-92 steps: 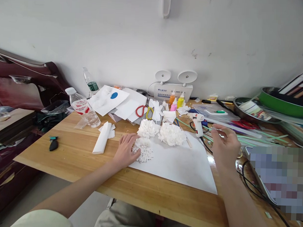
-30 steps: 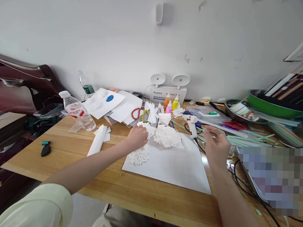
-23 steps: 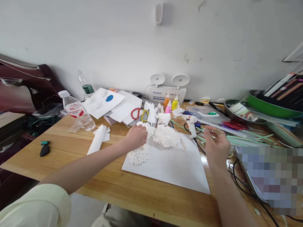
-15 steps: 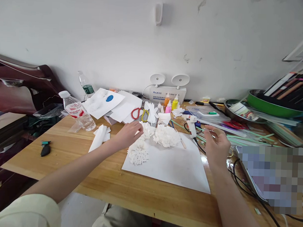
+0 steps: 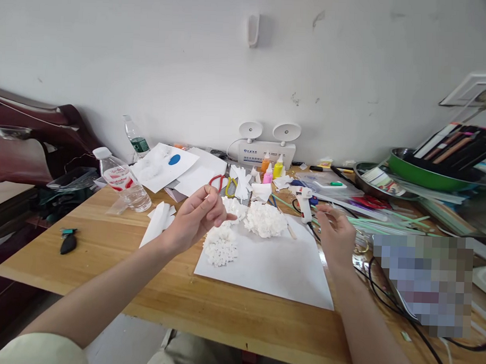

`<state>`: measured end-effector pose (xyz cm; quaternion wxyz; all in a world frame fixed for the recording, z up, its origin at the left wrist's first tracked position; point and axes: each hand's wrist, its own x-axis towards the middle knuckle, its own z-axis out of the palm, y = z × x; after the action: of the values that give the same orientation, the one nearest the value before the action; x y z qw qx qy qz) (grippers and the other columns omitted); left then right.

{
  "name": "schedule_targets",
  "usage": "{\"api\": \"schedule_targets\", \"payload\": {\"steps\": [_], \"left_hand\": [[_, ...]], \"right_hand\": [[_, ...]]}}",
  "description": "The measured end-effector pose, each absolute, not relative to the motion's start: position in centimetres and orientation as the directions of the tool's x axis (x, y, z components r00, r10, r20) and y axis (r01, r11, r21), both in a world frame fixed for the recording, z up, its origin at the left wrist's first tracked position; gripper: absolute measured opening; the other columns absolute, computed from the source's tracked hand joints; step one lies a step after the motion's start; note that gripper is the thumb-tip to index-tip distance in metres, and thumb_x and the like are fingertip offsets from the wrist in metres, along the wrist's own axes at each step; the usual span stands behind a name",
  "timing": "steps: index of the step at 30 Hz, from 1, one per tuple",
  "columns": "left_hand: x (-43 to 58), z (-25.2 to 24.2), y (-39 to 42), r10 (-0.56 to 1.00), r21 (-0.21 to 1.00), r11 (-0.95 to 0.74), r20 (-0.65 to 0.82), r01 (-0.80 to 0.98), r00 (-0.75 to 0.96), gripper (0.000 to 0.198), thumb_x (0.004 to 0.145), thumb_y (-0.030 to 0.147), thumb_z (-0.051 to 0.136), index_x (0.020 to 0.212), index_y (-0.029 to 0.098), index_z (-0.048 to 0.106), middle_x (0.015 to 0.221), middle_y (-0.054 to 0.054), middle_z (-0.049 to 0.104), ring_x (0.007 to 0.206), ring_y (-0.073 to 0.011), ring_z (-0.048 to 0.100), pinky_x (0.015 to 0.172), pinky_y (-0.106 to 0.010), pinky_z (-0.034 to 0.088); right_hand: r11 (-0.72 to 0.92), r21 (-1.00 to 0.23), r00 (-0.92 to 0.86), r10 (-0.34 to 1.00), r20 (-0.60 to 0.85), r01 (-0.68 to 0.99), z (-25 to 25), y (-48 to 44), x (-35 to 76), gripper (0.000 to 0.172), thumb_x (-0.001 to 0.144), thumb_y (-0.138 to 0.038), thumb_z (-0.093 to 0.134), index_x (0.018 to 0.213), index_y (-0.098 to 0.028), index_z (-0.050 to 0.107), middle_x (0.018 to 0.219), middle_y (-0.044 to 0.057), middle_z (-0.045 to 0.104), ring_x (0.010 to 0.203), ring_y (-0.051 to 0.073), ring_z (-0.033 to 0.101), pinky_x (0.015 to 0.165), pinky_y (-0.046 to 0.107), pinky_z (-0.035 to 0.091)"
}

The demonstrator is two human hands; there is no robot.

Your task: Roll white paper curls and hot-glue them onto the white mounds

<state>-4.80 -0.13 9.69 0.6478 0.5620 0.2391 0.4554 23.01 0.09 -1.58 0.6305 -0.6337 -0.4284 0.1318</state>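
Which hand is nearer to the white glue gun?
Right. The right hand is close beside the glue gun, to its right and slightly nearer the camera. The left hand is well to its left, with white ruffled clumps between.

L fingers (image 5: pixel 210 206) curl nr wht clusters (image 5: pixel 265 221), R fingers (image 5: pixel 325 223) nr glue gun (image 5: pixel 305 206).

Free room, front right of white sheet (image 5: pixel 279 273); fluffy clumps (image 5: pixel 265 221) behind

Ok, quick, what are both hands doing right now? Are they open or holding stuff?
Left hand: curled closed; can't tell if something tiny is pinched inside.
Right hand: partly curled; can't tell if it's open, closed or holding something.
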Motion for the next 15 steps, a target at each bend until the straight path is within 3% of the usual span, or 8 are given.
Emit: {"api": "schedule_targets", "payload": {"steps": [5, 12, 15], "left_hand": [[-5.5, 10.9, -2.6, 0.831, 0.899, -0.015, 0.254, -0.437, 0.495, 0.017, 0.088, 0.024, 0.043, 0.073, 0.018, 0.041, 0.050, 0.007, 0.026, 0.044, -0.0056, 0.027, 0.049, -0.019, 0.033], [-6.3, 15.3, -5.2, 0.839, 0.863, -0.170, 0.380, -0.476, 0.389, 0.010, 0.083, 0.026, 0.052, 0.075, 0.021, 0.049, 0.042, 0.009, 0.019, 0.037, -0.0059, 0.018, 0.039, -0.020, 0.026], [-11.5, 13.5, -7.2, 0.899, 0.884, -0.267, 0.372, -0.384, 0.231, 0.013, 0.080, 0.035, 0.054, 0.071, 0.026, 0.050, 0.037, 0.008, 0.018, 0.034, -0.0084, 0.023, 0.035, -0.022, 0.025]], "right_hand": [[0.234, -0.869, 0.448, 0.781, 0.435, 0.436, -1.4, -0.1, 21.7, 0.016, 0.075, -0.029, 0.052, 0.079, -0.019, 0.064, 0.085, 0.005, 0.064, 0.077, 0.018, 0.058, 0.072, 0.033, 0.045], [0.263, -0.797, 0.368, 0.779, 0.507, 0.543, -0.7, -0.7, 21.2, 0.013, 0.077, -0.025, 0.051, 0.078, -0.020, 0.063, 0.083, 0.003, 0.062, 0.077, 0.016, 0.057, 0.071, 0.030, 0.045], [0.295, -0.773, 0.339, 0.770, 0.540, 0.561, -0.6, -0.7, 21.0, 0.012, 0.077, -0.025, 0.051, 0.077, -0.020, 0.062, 0.082, 0.003, 0.061, 0.078, 0.017, 0.057, 0.069, 0.030, 0.045]]}}
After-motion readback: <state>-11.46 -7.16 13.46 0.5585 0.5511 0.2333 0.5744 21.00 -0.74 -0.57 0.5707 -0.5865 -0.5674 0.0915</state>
